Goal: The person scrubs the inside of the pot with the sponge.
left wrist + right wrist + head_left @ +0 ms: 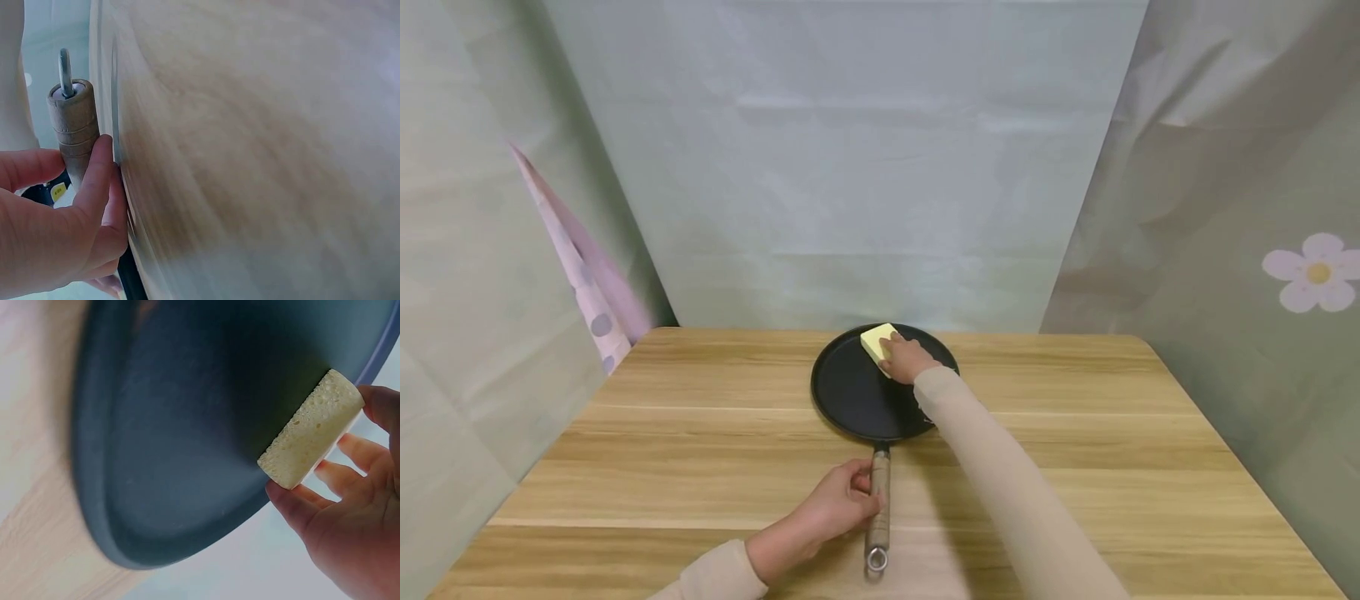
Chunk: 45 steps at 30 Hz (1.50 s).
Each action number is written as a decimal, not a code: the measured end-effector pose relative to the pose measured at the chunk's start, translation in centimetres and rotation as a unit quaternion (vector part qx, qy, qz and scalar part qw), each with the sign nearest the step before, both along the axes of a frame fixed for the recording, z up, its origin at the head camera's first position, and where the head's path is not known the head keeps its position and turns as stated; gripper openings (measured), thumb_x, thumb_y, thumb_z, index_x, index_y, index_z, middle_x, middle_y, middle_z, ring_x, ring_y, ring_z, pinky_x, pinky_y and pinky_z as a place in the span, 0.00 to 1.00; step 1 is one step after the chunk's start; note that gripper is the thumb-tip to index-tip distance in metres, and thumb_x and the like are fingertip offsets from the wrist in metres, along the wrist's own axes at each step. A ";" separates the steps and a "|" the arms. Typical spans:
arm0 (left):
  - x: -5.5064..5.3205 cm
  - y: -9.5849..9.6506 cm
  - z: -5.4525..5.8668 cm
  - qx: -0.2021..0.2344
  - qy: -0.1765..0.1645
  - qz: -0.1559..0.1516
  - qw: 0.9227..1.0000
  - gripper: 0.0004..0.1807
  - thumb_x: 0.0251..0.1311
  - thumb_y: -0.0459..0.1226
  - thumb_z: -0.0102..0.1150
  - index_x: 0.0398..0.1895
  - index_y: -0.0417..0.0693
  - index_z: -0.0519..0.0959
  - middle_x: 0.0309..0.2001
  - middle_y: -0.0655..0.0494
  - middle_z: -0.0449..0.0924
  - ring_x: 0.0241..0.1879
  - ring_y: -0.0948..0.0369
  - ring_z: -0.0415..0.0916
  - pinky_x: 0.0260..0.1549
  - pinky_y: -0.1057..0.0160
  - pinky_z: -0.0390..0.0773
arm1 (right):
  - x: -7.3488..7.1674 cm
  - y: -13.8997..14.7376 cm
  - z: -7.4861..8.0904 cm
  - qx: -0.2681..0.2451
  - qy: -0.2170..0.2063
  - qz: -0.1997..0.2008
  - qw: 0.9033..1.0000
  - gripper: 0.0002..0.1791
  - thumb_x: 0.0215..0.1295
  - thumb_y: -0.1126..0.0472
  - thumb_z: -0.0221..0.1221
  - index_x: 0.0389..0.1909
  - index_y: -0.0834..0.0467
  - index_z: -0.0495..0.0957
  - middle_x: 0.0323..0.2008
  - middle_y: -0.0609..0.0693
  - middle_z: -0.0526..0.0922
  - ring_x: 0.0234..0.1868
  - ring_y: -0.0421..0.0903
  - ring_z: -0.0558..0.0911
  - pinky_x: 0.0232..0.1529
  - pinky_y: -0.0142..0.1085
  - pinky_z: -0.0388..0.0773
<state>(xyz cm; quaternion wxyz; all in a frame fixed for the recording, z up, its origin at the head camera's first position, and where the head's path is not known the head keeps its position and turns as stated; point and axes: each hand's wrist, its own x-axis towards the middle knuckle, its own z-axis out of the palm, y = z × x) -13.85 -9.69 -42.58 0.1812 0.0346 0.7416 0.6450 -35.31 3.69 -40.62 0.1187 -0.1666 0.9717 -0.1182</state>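
A flat black frying pan with a low rim lies on the wooden table, its handle pointing toward me. My left hand pinches the wood-look handle between thumb and fingers, as the left wrist view shows from the handle's ring end. Over the far part of the pan, my right hand holds a pale yellow sponge. The right wrist view shows the porous side of the sponge against the black cooking surface, gripped by thumb and fingers at its ends and back.
The wooden table extends on both sides of the pan, whose far rim is near the table's back edge. Pale cloth sheets hang behind and at both sides. On the right one is a flower print.
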 end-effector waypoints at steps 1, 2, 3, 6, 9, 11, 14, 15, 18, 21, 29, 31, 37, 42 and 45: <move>0.0 0.0 0.0 0.001 0.000 0.001 1.000 0.31 0.55 0.22 0.56 0.63 0.22 0.59 0.37 0.45 0.69 0.32 0.60 0.76 0.33 0.60 0.83 | 0.0 0.2 0.0 0.000 0.002 -0.001 1.000 0.31 0.75 0.50 0.47 0.75 0.50 0.52 0.75 0.53 0.48 0.71 0.63 0.55 0.65 0.55 0.62; 0.0 0.0 0.0 0.001 0.000 0.002 1.000 0.31 0.55 0.22 0.56 0.63 0.22 0.59 0.37 0.45 0.69 0.32 0.61 0.76 0.33 0.60 0.83 | -0.1 0.3 0.0 0.001 0.005 -0.001 1.000 0.31 0.75 0.50 0.47 0.75 0.50 0.53 0.75 0.54 0.48 0.71 0.63 0.55 0.65 0.55 0.63; 0.0 0.0 0.0 0.001 0.001 0.003 1.000 0.31 0.55 0.22 0.56 0.62 0.22 0.59 0.37 0.45 0.69 0.32 0.61 0.76 0.32 0.60 0.83 | -0.1 0.5 0.0 0.001 0.007 0.000 1.000 0.31 0.75 0.50 0.47 0.75 0.50 0.53 0.75 0.54 0.48 0.71 0.63 0.56 0.65 0.55 0.63; -0.1 0.0 -0.1 0.002 0.001 0.004 1.000 0.31 0.55 0.22 0.56 0.62 0.22 0.59 0.37 0.46 0.68 0.32 0.61 0.75 0.32 0.60 0.83 | -0.1 0.9 0.0 0.003 0.011 0.001 1.000 0.31 0.74 0.50 0.47 0.75 0.51 0.53 0.75 0.55 0.49 0.70 0.64 0.56 0.65 0.55 0.63; -0.1 0.1 -0.2 0.000 0.003 0.003 1.000 0.31 0.55 0.22 0.56 0.62 0.22 0.59 0.37 0.45 0.69 0.32 0.61 0.75 0.32 0.61 0.83 | -0.1 1.3 0.1 0.001 0.015 0.001 1.000 0.31 0.74 0.51 0.47 0.74 0.52 0.54 0.74 0.55 0.50 0.70 0.65 0.57 0.65 0.55 0.63; -0.2 0.1 -0.3 -0.002 0.005 0.003 1.000 0.31 0.55 0.22 0.56 0.62 0.22 0.59 0.37 0.45 0.69 0.31 0.61 0.75 0.31 0.61 0.83 | -0.2 1.6 0.0 -0.001 0.019 0.001 1.000 0.31 0.74 0.51 0.48 0.74 0.52 0.55 0.74 0.56 0.51 0.69 0.65 0.57 0.66 0.56 0.62; -0.3 0.1 -0.3 -0.004 0.008 0.003 1.000 0.31 0.55 0.22 0.56 0.62 0.21 0.59 0.37 0.45 0.69 0.31 0.61 0.76 0.31 0.61 0.83 | -0.3 1.9 0.0 0.001 0.022 0.001 1.000 0.31 0.74 0.51 0.48 0.74 0.52 0.55 0.74 0.57 0.51 0.69 0.67 0.57 0.66 0.56 0.61; -0.3 0.1 -0.4 -0.005 0.009 0.002 1.000 0.31 0.55 0.22 0.56 0.62 0.21 0.59 0.37 0.45 0.70 0.31 0.61 0.76 0.31 0.61 0.83 | -0.3 2.1 0.0 0.001 0.022 0.000 1.000 0.31 0.74 0.51 0.48 0.74 0.52 0.55 0.74 0.57 0.51 0.69 0.67 0.57 0.66 0.56 0.61; -0.4 0.2 -0.4 -0.006 0.009 0.002 1.000 0.31 0.55 0.22 0.56 0.62 0.22 0.59 0.37 0.45 0.69 0.31 0.61 0.76 0.31 0.61 0.83 | -0.4 2.4 -0.1 0.001 0.021 0.000 1.000 0.31 0.74 0.50 0.48 0.74 0.52 0.54 0.74 0.57 0.51 0.69 0.67 0.57 0.65 0.56 0.62; -0.4 0.2 -0.4 -0.008 0.008 0.002 1.000 0.31 0.55 0.22 0.56 0.62 0.22 0.60 0.37 0.46 0.69 0.31 0.61 0.75 0.31 0.61 0.82 | -0.3 2.7 -0.1 0.000 0.023 0.004 1.000 0.31 0.74 0.51 0.48 0.74 0.53 0.55 0.74 0.58 0.51 0.69 0.67 0.58 0.65 0.56 0.63; -0.6 0.3 -0.2 -0.010 0.005 0.003 1.000 0.31 0.55 0.23 0.57 0.62 0.23 0.60 0.36 0.47 0.68 0.31 0.61 0.75 0.30 0.62 0.81 | -0.5 3.6 -0.3 0.010 0.036 0.016 0.999 0.31 0.74 0.51 0.48 0.74 0.56 0.55 0.73 0.60 0.53 0.66 0.69 0.61 0.65 0.55 0.64; -0.6 0.3 -0.2 -0.010 0.005 0.002 1.000 0.31 0.55 0.23 0.57 0.62 0.23 0.60 0.36 0.47 0.68 0.30 0.61 0.75 0.30 0.62 0.81 | -0.6 3.9 -0.3 0.013 0.037 0.022 0.999 0.31 0.74 0.52 0.48 0.73 0.57 0.56 0.73 0.61 0.53 0.66 0.69 0.62 0.65 0.54 0.64; -0.6 0.4 -0.3 -0.010 0.004 0.002 1.000 0.30 0.55 0.23 0.57 0.62 0.24 0.61 0.36 0.47 0.68 0.30 0.61 0.75 0.30 0.62 0.81 | -0.3 4.7 0.1 0.004 0.030 0.036 0.999 0.31 0.74 0.54 0.49 0.73 0.60 0.56 0.72 0.64 0.53 0.65 0.68 0.63 0.67 0.52 0.62; -0.6 0.4 -0.3 -0.005 0.000 0.003 1.000 0.30 0.56 0.23 0.57 0.62 0.23 0.60 0.37 0.47 0.68 0.31 0.61 0.75 0.31 0.62 0.81 | 0.0 5.1 0.0 -0.001 0.028 0.039 0.999 0.31 0.73 0.54 0.49 0.73 0.60 0.56 0.72 0.63 0.53 0.65 0.66 0.65 0.65 0.50 0.65; -0.6 0.4 -0.3 -0.008 -0.003 0.005 1.000 0.30 0.56 0.23 0.57 0.62 0.24 0.60 0.37 0.46 0.68 0.31 0.61 0.75 0.31 0.61 0.82 | 0.1 5.4 -0.1 0.001 0.029 0.043 0.999 0.31 0.74 0.54 0.49 0.73 0.60 0.55 0.72 0.63 0.52 0.64 0.65 0.66 0.65 0.50 0.65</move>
